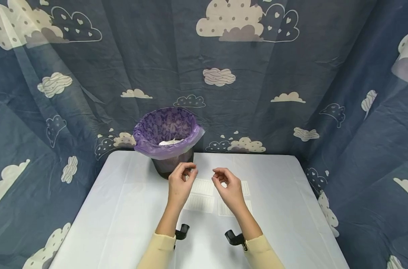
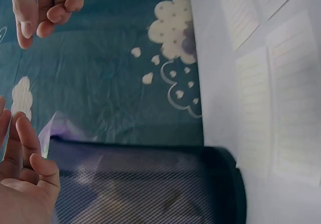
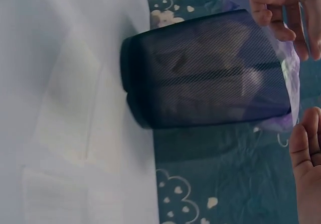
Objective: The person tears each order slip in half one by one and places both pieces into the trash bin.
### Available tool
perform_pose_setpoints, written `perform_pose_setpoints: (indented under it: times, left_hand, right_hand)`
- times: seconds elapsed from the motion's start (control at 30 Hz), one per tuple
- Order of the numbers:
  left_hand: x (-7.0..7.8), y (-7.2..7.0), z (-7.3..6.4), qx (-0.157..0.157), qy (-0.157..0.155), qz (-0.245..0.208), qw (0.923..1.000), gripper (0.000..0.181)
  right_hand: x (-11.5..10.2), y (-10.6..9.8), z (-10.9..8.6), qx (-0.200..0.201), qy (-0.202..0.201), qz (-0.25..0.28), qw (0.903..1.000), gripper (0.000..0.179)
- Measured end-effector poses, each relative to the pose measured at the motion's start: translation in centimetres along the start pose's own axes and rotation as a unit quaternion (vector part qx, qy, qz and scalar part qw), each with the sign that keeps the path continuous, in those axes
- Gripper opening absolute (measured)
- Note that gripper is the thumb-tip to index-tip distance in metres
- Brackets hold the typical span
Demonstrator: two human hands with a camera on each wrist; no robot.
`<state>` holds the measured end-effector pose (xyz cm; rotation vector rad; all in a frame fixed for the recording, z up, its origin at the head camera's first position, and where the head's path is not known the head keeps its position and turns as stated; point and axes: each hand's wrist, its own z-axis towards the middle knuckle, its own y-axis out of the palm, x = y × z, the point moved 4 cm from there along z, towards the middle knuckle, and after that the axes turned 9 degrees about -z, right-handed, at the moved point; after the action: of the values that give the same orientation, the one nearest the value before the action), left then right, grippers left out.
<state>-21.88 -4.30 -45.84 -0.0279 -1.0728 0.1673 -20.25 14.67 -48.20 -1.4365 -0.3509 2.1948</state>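
Observation:
My left hand (image 1: 181,183) hovers over the white table, just in front of a waste bin, its fingers loosely bent. Level with it, to the right, my right hand (image 1: 229,186) is also raised with relaxed, bent fingers. Nothing shows between the fingers of either hand in the wrist views, and a gap separates the two hands. Beneath them lie several pale lined paper sheets (image 1: 198,203), partly covered by the hands in the head view. The dark mesh waste bin (image 3: 210,73) is lined with a purple bag (image 1: 190,140), and crumpled white paper (image 1: 171,142) shows inside.
The white tabletop (image 1: 123,220) reaches back to a dark blue curtain (image 1: 163,56) printed with clouds, which also hangs along both sides. The bin stands at the back left edge of the table. Black camera mounts (image 1: 235,237) sit at both wrists, by the yellow sleeves (image 1: 262,252).

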Motion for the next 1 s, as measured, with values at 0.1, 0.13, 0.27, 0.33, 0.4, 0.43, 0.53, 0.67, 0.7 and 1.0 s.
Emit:
perform_pose_setpoints:
  times: [0.1, 0.13, 0.27, 0.33, 0.4, 0.43, 0.53, 0.67, 0.7, 1.0]
  left_hand:
    - [-0.6, 1.2, -0.7, -0.019, -0.018, 0.002, 0.9997, 0.015]
    - [-0.8, 1.5, -1.0, -0.024, -0.025, 0.002, 0.9994, 0.015]
    - [-1.6, 2.8, -2.0, -0.044, -0.039, 0.012, 0.9982, 0.016]
    - [-1.9, 3.3, -2.5, -0.049, -0.038, 0.015, 0.998, 0.017]
    - [-2.2, 3.7, -2.8, -0.054, -0.04, 0.018, 0.9976, 0.017]
    - [-2.3, 3.9, -3.0, -0.057, -0.043, 0.018, 0.9973, 0.017]
    - [-2.7, 4.5, -3.4, -0.066, -0.056, 0.022, 0.996, 0.017]
    - [-3.3, 5.1, -4.0, -0.081, -0.068, 0.033, 0.9939, 0.019]
    - [-3.4, 5.3, -4.1, -0.084, -0.07, 0.033, 0.9935, 0.02]
    - [-4.3, 6.2, -5.2, -0.094, -0.085, 0.032, 0.9914, 0.02]
  right_hand:
    - [0.9, -0.5, -0.9, 0.0, 0.011, -0.008, 0.9999, 0.024]
    - [1.2, -0.7, -1.2, 0.0, 0.015, -0.011, 0.9998, 0.025]
    - [2.7, -1.3, -2.2, 0.001, 0.03, -0.025, 0.9992, 0.024]
    - [3.5, -1.6, -2.6, 0.003, 0.039, -0.036, 0.9986, 0.024]
    - [4.3, -1.9, -3.1, 0.005, 0.047, -0.043, 0.9979, 0.024]
    - [4.6, -2.0, -3.4, 0.005, 0.053, -0.046, 0.9975, 0.025]
    - [5.5, -2.3, -4.0, 0.007, 0.072, -0.045, 0.9963, 0.026]
    - [6.4, -2.3, -4.7, 0.003, 0.095, -0.041, 0.9946, 0.026]
    - [6.6, -2.2, -4.9, 0.0, 0.1, -0.041, 0.9942, 0.026]
    - [7.4, -2.1, -6.0, -0.008, 0.132, -0.041, 0.9903, 0.025]
